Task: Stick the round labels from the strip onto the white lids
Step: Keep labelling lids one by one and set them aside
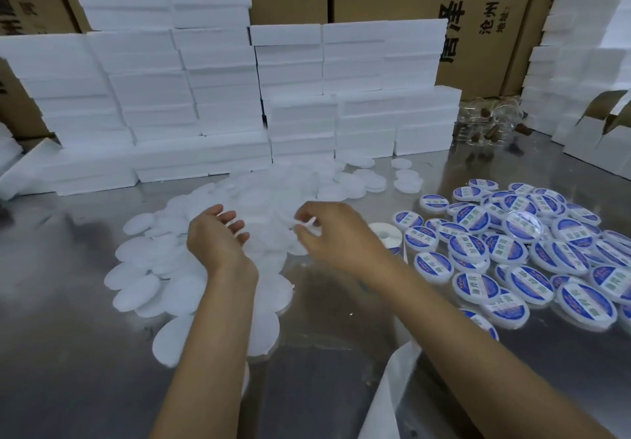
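Trailing off the bench's near edge, the label strip [392,391] risked snagging; beyond it the left hand [218,237] was cupped, holding nothing, the right hand [327,233] pinched one of the white lids [309,225] above the bare pile [205,268] — overexposed, double-picking likely.

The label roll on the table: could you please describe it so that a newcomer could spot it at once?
Start at the heap of blue-labelled lids on the right of the steel table. At the heap's left edge, just beyond the right hand, lies the label roll. Unlike the lids around it, it is a flat white ring with a hole in its middle, and a white strip trails from it toward the camera.
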Demonstrator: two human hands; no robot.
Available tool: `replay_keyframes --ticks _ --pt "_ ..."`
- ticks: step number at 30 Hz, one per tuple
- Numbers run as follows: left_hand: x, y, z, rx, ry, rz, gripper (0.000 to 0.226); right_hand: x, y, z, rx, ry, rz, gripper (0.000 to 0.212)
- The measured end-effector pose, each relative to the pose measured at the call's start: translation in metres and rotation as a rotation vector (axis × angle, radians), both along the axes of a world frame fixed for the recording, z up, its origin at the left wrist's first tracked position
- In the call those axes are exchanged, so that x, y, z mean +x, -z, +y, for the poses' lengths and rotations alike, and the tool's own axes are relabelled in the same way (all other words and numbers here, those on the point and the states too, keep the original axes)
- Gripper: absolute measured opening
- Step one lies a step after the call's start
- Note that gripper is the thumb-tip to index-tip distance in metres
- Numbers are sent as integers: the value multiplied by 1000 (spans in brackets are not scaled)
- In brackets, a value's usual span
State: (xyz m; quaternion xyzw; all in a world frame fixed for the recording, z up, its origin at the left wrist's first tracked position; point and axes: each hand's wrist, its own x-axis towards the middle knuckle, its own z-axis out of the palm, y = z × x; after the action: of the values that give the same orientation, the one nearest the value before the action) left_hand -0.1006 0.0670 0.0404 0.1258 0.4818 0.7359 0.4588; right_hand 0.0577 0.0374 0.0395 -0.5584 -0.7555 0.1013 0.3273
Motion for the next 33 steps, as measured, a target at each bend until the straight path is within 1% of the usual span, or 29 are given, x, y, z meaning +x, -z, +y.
replay_keyframes --ticks 3,4,5,7,8,9,11,13,15,16,18,20,21,22,24,27,30,32,33 --pt "1 4 2 -18 0 17 30 -24 6 16 -122 -32 -177 44" --pt "2 4 2 -18 6 22 31 -28 9 20 -151 -37 -217 46" --pt "3 4 2 -19 9 29 31 -31 12 22 -163 -42 -239 45" --pt "4 2 1 -23 10 43 32 -33 15 23 -137 -37 -206 30" --pt "3 1 1 -24 7 49 33 -32 16 22 -109 -29 -161 21" --pt "3 1 0 -24 3 57 33 -31 16 22 -81 -15 -115 18" --pt "3 -1 -3 -11 -4 84 33 -28 13 21 -64 31 -10 22" --pt "6 -3 -8 27 10 126 28 -22 5 18 -98 71 190 23" --pt "9 -7 -13 94 75 175 18 -12 -4 13 -174 37 464 18" --pt "12 -9 -16 133 145 190 14 -6 -9 9 -221 -4 582 15" --pt "19 -14 -20 205 390 159 16 6 -16 0 -290 -75 727 14" --pt "29 -18 -25 262 666 76 22 15 -20 -9 -327 -115 815 16" --pt "34 -19 -29 290 768 69 26 19 -20 -13 -340 -126 850 18" --pt "40 -19 -31 319 835 112 27 22 -21 -17 -357 -132 874 19" --pt "51 -17 -35 366 874 220 29 28 -22 -25 -377 -110 838 23" --pt "59 -13 -38 382 845 236 28 47 -27 -32 -331 19 720 28" --pt "63 -8 -38 322 812 219 23 81 -24 -33 -167 188 757 21" --pt "67 -5 -40 255 822 255 19 105 -13 -34 -80 283 755 15" --pt "69 -3 -41 222 846 285 17 114 -5 -35 -74 310 738 15"
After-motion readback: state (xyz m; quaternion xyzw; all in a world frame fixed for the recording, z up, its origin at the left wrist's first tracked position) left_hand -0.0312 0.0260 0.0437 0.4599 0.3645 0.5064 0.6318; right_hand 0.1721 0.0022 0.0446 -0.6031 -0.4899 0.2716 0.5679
